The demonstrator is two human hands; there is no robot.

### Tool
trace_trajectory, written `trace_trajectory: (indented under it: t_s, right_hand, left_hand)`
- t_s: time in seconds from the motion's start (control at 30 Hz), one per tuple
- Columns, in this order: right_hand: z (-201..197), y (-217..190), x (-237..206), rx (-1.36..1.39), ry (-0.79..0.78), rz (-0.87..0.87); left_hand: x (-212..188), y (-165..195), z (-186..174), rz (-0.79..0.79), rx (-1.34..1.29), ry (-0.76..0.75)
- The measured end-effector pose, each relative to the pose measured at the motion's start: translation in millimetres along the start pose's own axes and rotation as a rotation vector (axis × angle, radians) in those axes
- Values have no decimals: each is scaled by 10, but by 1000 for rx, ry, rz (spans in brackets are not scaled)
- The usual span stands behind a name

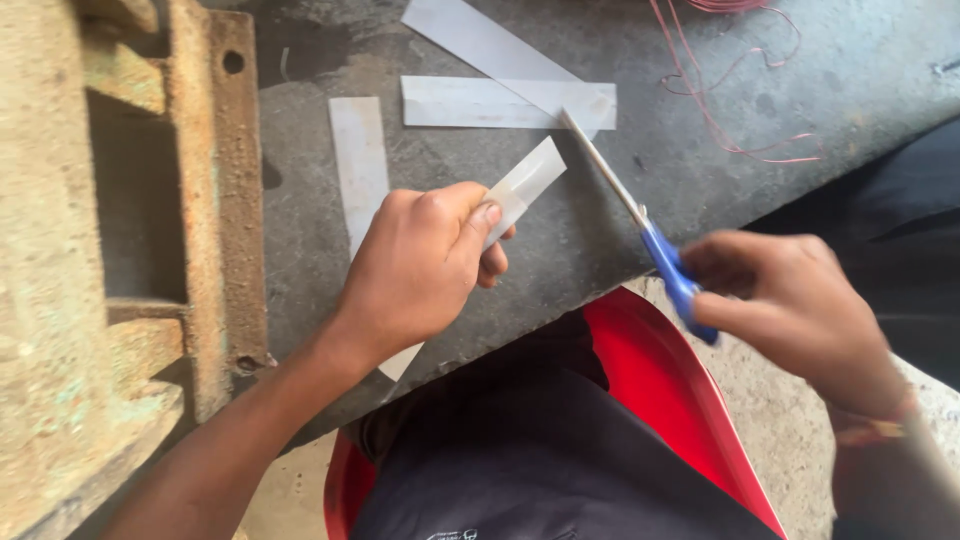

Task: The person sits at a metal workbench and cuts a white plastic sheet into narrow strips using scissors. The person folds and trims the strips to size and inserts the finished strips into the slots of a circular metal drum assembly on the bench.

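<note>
Folded white paper strip (522, 188) held above the grey worktop (600, 220); its lower part is hidden inside the left hand (425, 262), whose fingers (484, 222) are clenched around it. Scissors (640, 225), blue-handled, lie just right of the strip, blades together as far as can be seen; the right hand (790, 300), motion-blurred, grips the handles. Three more white strips (470, 102) lie flat beyond. Red wire (720, 90) is cut off at the top edge.

The right hand (790, 300), motion-blurred, hides the scissors' (640, 215) blue handles.
</note>
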State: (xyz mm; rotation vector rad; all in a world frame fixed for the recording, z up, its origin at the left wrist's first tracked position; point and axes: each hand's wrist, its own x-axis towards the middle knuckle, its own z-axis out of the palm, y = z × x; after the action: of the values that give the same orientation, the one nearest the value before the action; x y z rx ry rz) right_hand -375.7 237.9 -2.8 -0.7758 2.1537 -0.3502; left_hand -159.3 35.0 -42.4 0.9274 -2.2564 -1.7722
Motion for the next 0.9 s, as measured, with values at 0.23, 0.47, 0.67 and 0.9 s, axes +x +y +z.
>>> trace_trajectory:
  t_s: [0.23, 0.47, 0.67, 0.9]
  right_hand:
    - [647, 619, -71, 974, -454, -47]
    - [967, 719, -181, 749, -260, -48]
    - [964, 836, -243, 951, -307, -11]
    - [1117, 982, -327, 888, -285, -166]
  left_hand:
    - [32, -131, -119, -93, -217, -92]
    - [88, -264, -181, -114, -341, -180]
    - [117, -261, -170, -164, -375, -220]
    - [113, -294, -142, -151, -367, -187]
